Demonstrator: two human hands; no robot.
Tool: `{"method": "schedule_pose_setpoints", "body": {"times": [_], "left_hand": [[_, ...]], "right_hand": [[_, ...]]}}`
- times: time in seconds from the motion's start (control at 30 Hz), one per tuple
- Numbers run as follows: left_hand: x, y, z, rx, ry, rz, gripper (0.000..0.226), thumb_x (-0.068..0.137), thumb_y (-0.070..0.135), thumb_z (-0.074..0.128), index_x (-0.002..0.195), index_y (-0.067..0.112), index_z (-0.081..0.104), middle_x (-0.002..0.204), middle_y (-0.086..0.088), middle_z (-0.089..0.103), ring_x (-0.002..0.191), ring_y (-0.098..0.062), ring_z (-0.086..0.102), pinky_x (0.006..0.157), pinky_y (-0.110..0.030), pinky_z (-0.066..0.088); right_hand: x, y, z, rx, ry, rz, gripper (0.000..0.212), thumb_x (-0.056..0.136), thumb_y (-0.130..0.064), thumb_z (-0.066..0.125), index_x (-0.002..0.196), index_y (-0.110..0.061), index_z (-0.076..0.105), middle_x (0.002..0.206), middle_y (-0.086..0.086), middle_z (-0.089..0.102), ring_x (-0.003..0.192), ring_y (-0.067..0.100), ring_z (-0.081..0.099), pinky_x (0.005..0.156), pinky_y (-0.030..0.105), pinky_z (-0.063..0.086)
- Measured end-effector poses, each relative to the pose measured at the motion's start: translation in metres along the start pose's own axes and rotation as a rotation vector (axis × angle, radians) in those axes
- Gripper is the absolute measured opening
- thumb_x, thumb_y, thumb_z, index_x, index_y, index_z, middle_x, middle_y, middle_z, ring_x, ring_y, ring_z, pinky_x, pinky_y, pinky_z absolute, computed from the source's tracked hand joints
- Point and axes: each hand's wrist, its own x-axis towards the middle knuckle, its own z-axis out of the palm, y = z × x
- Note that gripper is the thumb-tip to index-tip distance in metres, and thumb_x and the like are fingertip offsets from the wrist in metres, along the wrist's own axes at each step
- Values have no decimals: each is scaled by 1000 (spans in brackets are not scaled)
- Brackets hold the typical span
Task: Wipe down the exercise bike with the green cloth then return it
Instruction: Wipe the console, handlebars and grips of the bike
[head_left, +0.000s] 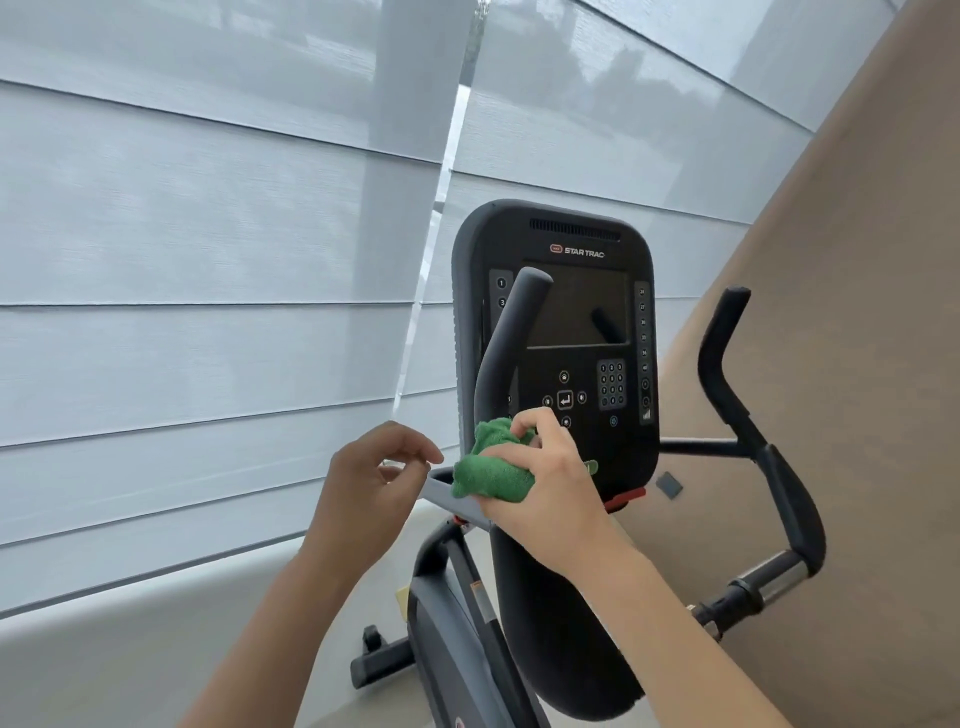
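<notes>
Right hand (540, 467) gripping green cloth (488, 475) on console's (561, 291) lower edge, left hand (369, 483) loosely curled, empty

The console (556, 332) of the exercise bike (519, 597) carries the brand "STAR TRAC" (577, 251) near its top edge. Down its left edge, buttons read 1 (501, 283) and 3 (502, 302). Numbers along the right edge are too small to read.

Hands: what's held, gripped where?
Right hand grips the bunched green cloth around its middle, at the bike's grey ledge. Left hand holds nothing.
</notes>
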Motion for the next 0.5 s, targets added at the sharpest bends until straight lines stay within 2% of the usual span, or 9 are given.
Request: {"method": "schedule_pose_setpoints", "body": {"times": [0.07,0.13,0.2,0.23,0.3,0.4,0.47,0.5], "left_hand": [[-5,2,5,1,-8,-1,36,90,-12,60,79,19,74,86,5,73,76,-8,65,69,-19,52],[-8,4,7,7,-11,-9,37,90,-12,60,78,20,74,86,6,73,73,-7,63,68,-16,49],[-11,5,6,13,-6,-13,39,90,-12,59,77,22,74,86,6,73,78,-10,66,70,-16,50],[-11,5,5,16,-2,-9,40,90,-11,59,77,23,74,87,6,73,81,-12,67,71,-17,51],[-13,6,1,16,11,2,42,90,-11,59,77,26,74,88,6,73,85,-14,68,74,-17,52],[-11,4,1,26,27,-4,42,91,-10,59,77,26,74,88,6,73,89,-17,70,74,-17,53],[-9,5,3,40,27,-8,40,91,-11,59,77,24,74,87,6,73,89,-18,71,72,-18,54],[-8,5,4,46,27,-5,40,91,-11,59,78,24,74,87,5,74,87,-17,71,72,-21,55]], "right_hand": [[-19,0,-3,5,-18,-8,23,82,-42,85,104,-38,79,115,-11,42,102,16,45,90,13,35],[-25,2,-13,38,-60,31,20,84,-44,85,103,-40,80,112,-12,45,103,16,48,90,16,38],[-26,6,-29,132,-157,123,17,81,-41,88,96,-37,81,108,-14,50,100,10,55,87,20,43],[-27,7,-37,176,-192,161,15,80,-39,89,92,-34,81,107,-14,52,99,9,59,85,18,44],[-28,8,-48,205,-115,188,13,81,-34,90,88,-33,79,110,-14,56,100,7,62,82,10,43],[-26,3,-48,280,121,186,14,89,-32,83,98,-33,74,116,-15,59,107,4,62,87,6,43],[-23,-10,-32,299,90,244,24,94,-39,76,115,-37,66,127,-11,57,112,5,61,92,11,44],[-23,-18,-19,259,5,298,39,95,-46,71,130,-36,57,139,-8,50,120,10,58,99,21,46]]}}
